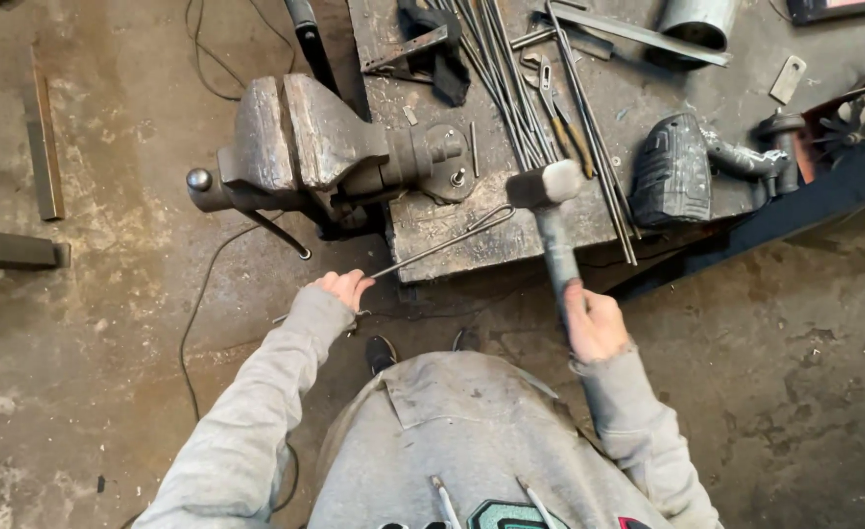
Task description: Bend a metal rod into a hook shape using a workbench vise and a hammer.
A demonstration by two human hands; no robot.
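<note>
While right hand (595, 323) grips hammer (548, 211), rod's (442, 245) near end hidden in left hand (344, 287)

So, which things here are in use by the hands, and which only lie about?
In use:
left hand gripping the thin bent steel rod
right hand gripping the grey-headed hammer
rusty steel bench plate under the rod's looped end

Lying about:
heavy grey bench vise
bundle of straight thin rods
black power tool
pliers
</note>
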